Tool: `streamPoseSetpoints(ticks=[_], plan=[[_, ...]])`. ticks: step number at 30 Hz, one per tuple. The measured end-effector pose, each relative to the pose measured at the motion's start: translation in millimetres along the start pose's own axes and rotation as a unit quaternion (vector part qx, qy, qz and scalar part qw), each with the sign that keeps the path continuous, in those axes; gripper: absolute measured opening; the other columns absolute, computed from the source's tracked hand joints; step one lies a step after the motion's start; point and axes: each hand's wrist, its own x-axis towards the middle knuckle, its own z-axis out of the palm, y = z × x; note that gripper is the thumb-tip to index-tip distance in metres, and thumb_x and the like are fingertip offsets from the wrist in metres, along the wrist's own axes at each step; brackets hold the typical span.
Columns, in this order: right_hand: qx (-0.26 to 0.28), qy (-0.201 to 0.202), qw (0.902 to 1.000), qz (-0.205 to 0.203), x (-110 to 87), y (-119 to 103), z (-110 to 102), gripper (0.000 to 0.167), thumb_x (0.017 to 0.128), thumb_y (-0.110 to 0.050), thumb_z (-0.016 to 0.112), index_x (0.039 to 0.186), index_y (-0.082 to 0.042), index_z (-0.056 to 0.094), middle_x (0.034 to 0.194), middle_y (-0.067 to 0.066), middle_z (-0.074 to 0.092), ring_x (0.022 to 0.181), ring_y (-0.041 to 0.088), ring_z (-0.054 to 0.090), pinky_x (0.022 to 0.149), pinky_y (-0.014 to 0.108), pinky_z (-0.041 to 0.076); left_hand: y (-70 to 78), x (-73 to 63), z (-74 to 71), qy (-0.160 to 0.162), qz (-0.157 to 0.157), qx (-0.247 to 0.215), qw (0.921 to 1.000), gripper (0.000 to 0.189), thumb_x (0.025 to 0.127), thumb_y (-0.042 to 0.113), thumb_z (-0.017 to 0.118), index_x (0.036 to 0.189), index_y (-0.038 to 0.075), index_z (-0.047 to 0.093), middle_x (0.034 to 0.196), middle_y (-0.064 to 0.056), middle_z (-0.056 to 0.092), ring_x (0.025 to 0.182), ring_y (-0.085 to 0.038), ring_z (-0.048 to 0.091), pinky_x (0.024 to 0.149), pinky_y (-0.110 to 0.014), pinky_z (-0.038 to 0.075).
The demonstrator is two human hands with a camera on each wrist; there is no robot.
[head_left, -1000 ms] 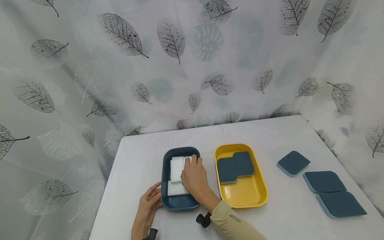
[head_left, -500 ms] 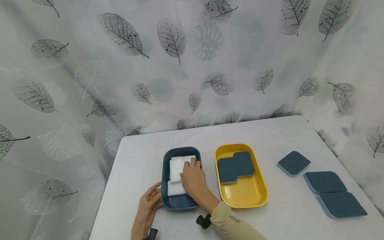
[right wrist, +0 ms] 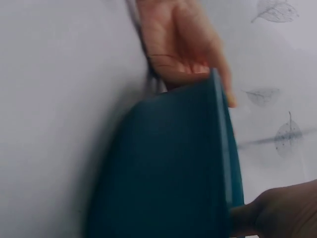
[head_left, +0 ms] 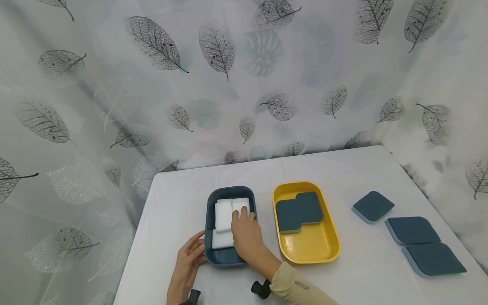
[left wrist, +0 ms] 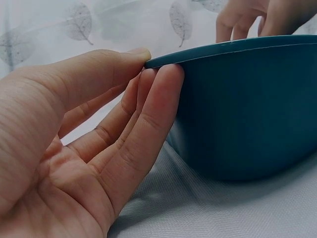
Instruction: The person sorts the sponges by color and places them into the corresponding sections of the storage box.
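Observation:
My left hand (head_left: 187,260) pinches the left rim of a dark blue plastic tray (head_left: 225,257); in the left wrist view the thumb lies on top of the rim and the fingers sit beneath it. Inside the tray lie white sponge blocks: one upright on the left (head_left: 223,216), one at the right (head_left: 240,203), and one crosswise in front (head_left: 222,239). My right hand (head_left: 248,239) reaches over the tray, its fingertips at the right block, partly covering it. In the right wrist view the right hand's (right wrist: 282,213) fingers disappear behind the tray's rim.
Right of the blue tray stands a yellow tray (head_left: 310,250) with two dark-topped sponges (head_left: 288,216) in its back half. Three loose blue sponges with leaf-like outlines (head_left: 372,206) lie farther right on the white-covered table (head_left: 362,169). A leaf-patterned curtain (head_left: 213,93) hangs behind.
My right hand has drawn back toward me along the right white block, uncovering more of its far end. The left hand keeps its grip on the tray.

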Motion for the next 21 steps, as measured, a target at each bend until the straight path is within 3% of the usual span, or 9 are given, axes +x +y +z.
streamPoseSetpoints(ticks=[8,21], plan=[[-0.055,0.023,0.9982,-0.001,-5.4,-3.3,8.1,0.07,0.076,-0.029,0.093,0.131,-0.001,0.06,0.138,0.027,0.058,0.11,0.039,0.062,0.071,0.027,0.06,-1.4,1.1,-1.2,-0.015,0.006,-0.003,0.9999,0.048,0.098,0.004,0.067,0.145,0.005,0.055,0.105,0.0,0.073,0.081,-0.009,0.07,0.067,-0.022,0.06],[-0.098,0.029,0.9947,0.006,-3.3,-5.3,6.1,0.08,0.067,-0.036,0.098,0.13,-0.003,0.062,0.142,0.026,0.058,0.119,0.041,0.059,0.086,0.032,0.059,-0.2,0.7,-0.8,-0.013,0.007,-0.004,0.9999,0.044,0.098,0.003,0.067,0.141,0.008,0.059,0.103,0.0,0.073,0.078,-0.008,0.069,0.066,-0.022,0.059]])
